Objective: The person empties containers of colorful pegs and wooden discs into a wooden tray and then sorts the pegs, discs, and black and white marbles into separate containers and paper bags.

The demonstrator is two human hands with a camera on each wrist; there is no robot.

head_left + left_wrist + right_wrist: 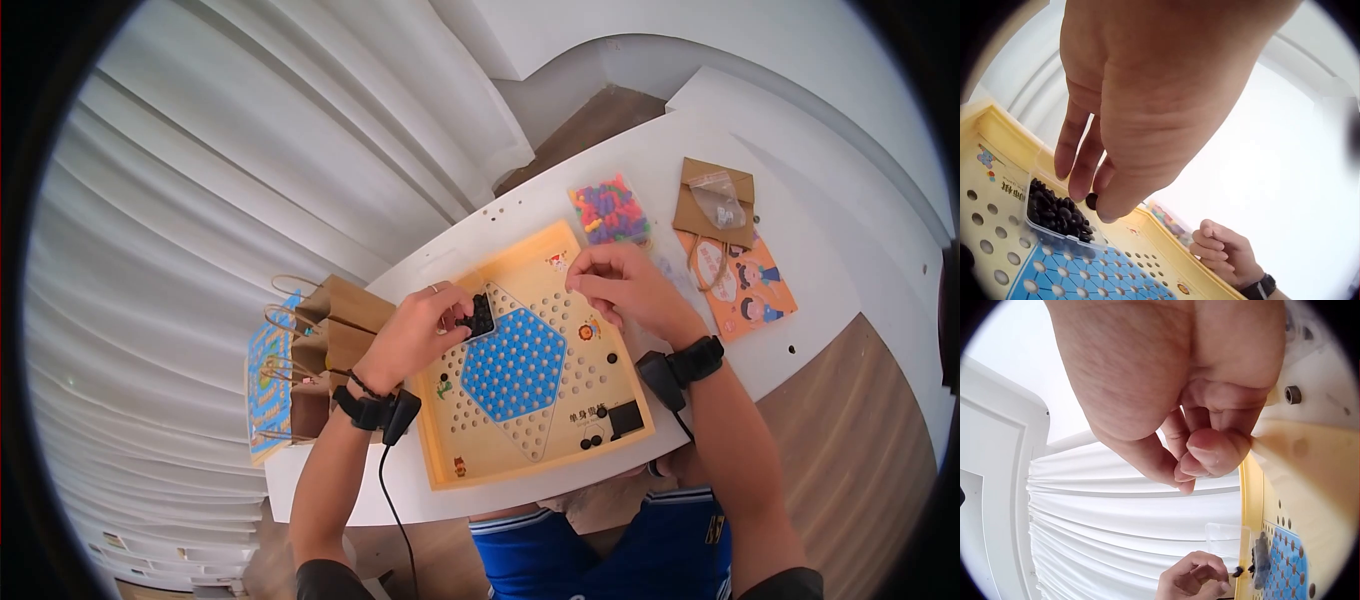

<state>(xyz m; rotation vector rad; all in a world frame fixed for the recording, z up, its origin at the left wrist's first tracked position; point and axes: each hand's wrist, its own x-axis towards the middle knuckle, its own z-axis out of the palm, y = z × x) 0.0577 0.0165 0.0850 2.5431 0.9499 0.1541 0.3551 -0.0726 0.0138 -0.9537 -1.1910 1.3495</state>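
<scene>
A yellow-framed wooden game board [500, 470] with rows of holes and a blue hexagon [515, 365] lies on the white table. At its far left, a small clear plastic box [1066, 241] full of black pieces [1054, 209] stands on the board. My left hand [415, 325] is over this box, pinching one round black game piece [1091, 200] between thumb and fingers. My right hand [625, 285] hovers above the board's right edge. Its fingers are curled in with the fingertips against the thumb, and nothing shows between them.
A box of colourful pieces [610, 210] stands behind the board. Right of it lie an orange booklet [755, 295] and a brown paper bag [700, 175] with a clear plastic pouch [722, 200]. Brown paper bags [345, 305] stand at left. Loose black pieces [590, 441] lie on the board.
</scene>
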